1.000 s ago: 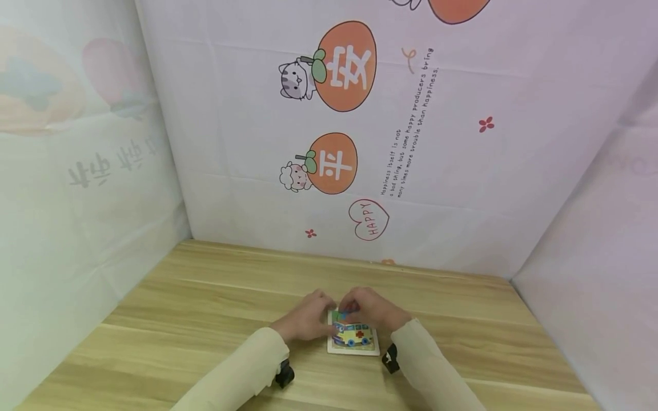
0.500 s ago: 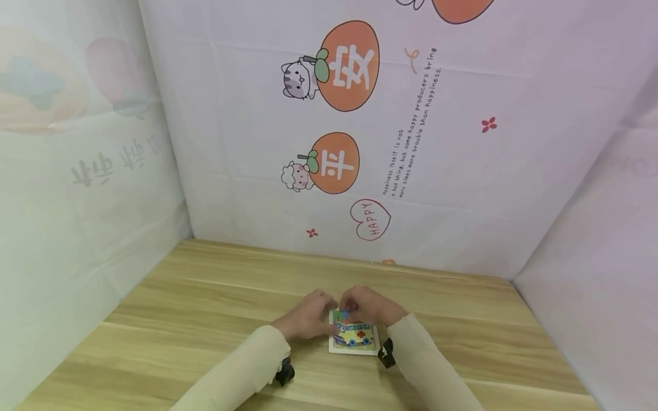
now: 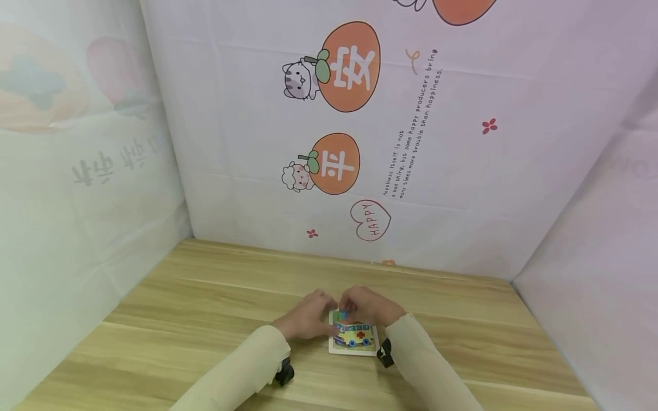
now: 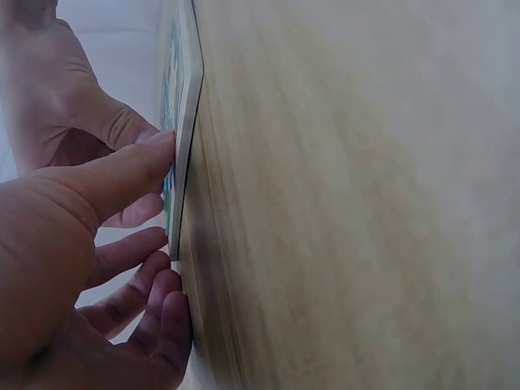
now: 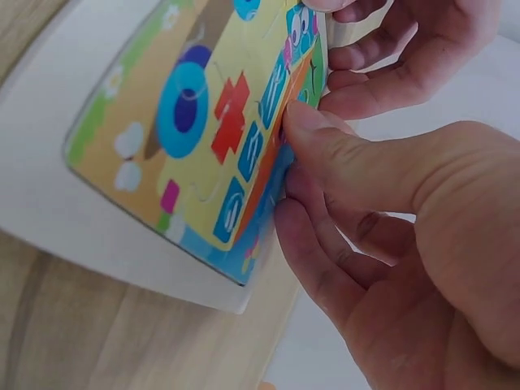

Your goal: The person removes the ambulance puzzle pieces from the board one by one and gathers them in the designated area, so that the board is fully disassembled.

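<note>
A small jigsaw puzzle [image 3: 354, 342] with a yellow ambulance picture lies in a pale frame on the table. My left hand [image 3: 307, 317] holds its left side, with the thumb [image 4: 150, 162] on the frame's edge and the fingers around the far left corner. Over the far edge, my right hand [image 3: 371, 306] pinches a blue puzzle piece [image 3: 345, 314] between thumb and fingers. The right wrist view shows that thumb [image 5: 313, 130] by the orange roof and the fingers at the blue sky strip. The fingers hide part of the piece.
The wood-grain table [image 3: 216, 319] spreads around the puzzle. A white printed cloth wall [image 3: 247, 171] rises behind it, with further white walls on the left and right. Each wrist carries a black camera strap [image 3: 284, 372] below a cream sleeve.
My right hand and wrist have shifted slightly inward, and the blue piece sits slightly further left in the fingers. The left hand keeps its place on the puzzle.
</note>
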`<state>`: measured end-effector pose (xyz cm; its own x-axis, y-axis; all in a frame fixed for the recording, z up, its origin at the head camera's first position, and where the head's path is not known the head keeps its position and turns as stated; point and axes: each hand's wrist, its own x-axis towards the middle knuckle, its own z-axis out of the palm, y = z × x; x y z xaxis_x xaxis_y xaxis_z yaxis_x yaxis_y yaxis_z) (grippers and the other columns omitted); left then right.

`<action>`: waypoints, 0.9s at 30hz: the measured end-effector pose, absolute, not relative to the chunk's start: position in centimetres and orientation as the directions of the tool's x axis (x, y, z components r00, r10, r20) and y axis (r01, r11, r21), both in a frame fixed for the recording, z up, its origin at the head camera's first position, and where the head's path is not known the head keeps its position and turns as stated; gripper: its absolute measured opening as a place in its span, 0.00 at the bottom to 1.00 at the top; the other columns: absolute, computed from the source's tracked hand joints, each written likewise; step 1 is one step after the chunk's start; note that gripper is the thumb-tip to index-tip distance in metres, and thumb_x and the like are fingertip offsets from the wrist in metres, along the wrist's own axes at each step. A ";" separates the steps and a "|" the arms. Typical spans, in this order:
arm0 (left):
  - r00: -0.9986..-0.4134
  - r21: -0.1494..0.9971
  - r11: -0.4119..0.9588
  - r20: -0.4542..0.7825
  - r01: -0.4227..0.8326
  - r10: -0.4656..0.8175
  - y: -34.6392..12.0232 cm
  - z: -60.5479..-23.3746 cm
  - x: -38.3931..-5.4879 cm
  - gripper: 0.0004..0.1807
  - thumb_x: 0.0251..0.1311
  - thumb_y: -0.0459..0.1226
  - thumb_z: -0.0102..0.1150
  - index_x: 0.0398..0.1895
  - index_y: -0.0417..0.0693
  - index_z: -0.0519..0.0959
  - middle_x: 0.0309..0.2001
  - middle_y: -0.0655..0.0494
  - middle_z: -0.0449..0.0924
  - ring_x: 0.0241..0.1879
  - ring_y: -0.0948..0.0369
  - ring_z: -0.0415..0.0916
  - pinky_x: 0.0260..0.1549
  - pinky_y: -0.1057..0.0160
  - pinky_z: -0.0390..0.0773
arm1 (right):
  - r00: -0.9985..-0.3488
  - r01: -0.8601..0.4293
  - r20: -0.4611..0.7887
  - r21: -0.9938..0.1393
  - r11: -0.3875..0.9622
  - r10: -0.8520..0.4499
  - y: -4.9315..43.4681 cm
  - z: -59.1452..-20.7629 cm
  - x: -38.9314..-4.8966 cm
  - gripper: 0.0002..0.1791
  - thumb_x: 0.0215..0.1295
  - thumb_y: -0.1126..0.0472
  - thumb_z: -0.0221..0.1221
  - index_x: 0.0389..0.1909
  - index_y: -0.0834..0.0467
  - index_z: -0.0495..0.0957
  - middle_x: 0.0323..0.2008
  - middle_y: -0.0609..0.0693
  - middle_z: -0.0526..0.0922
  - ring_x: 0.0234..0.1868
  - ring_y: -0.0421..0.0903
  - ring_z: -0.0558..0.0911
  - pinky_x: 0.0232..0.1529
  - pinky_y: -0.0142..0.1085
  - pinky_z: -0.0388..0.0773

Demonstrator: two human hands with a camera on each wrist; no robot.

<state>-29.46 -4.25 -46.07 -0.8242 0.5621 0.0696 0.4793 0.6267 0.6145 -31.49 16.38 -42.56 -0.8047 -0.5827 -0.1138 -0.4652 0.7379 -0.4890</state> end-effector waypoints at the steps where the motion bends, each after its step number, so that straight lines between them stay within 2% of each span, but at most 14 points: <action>1: -0.823 0.612 0.627 0.071 0.482 0.563 -4.2 -46.1 -29.5 0.33 0.60 0.46 0.76 0.64 0.38 0.78 0.59 0.48 0.76 0.59 0.53 0.74 0.64 0.50 0.77 | -0.808 -0.462 -0.115 -0.486 0.742 -0.578 16.3 -42.6 -31.5 0.09 0.63 0.72 0.70 0.42 0.62 0.85 0.41 0.52 0.87 0.45 0.47 0.84 0.53 0.47 0.86; 9: -0.821 0.619 0.621 0.070 0.481 0.566 -4.4 -46.2 -29.6 0.33 0.60 0.46 0.76 0.63 0.38 0.78 0.58 0.48 0.75 0.57 0.54 0.73 0.62 0.52 0.78 | -0.827 -0.455 -0.120 -0.430 0.780 -0.549 15.9 -42.3 -31.5 0.09 0.63 0.70 0.71 0.42 0.58 0.86 0.42 0.51 0.88 0.46 0.48 0.86 0.55 0.45 0.86; 16: -0.823 0.606 0.631 0.074 0.485 0.563 -4.4 -46.1 -29.8 0.32 0.59 0.46 0.77 0.62 0.38 0.78 0.58 0.49 0.76 0.58 0.54 0.74 0.63 0.50 0.78 | -0.820 -0.480 -0.079 -0.443 0.757 -0.567 15.9 -42.1 -31.8 0.08 0.62 0.73 0.71 0.40 0.61 0.85 0.40 0.53 0.88 0.44 0.48 0.86 0.52 0.46 0.87; 22: -0.830 0.615 0.633 0.063 0.469 0.554 -4.4 -46.0 -29.6 0.33 0.59 0.46 0.77 0.63 0.40 0.78 0.57 0.51 0.75 0.56 0.56 0.73 0.62 0.52 0.78 | -0.813 -0.500 -0.056 -0.442 0.744 -0.580 16.0 -42.1 -32.1 0.07 0.67 0.69 0.67 0.42 0.57 0.87 0.42 0.50 0.90 0.45 0.46 0.87 0.53 0.46 0.87; 27: -0.826 0.612 0.633 0.062 0.474 0.560 -4.3 -45.9 -29.6 0.34 0.60 0.46 0.76 0.65 0.40 0.78 0.59 0.51 0.75 0.59 0.54 0.73 0.66 0.49 0.77 | -0.793 -0.530 -0.028 -0.461 0.712 -0.609 16.2 -42.2 -32.4 0.07 0.69 0.70 0.66 0.42 0.58 0.87 0.43 0.52 0.91 0.46 0.48 0.88 0.53 0.46 0.88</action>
<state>-29.59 -4.28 -45.93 -0.8263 0.5598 0.0617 0.4742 0.6326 0.6123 -32.39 16.17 -42.16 -0.7927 -0.6090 -0.0283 -0.5303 0.7117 -0.4607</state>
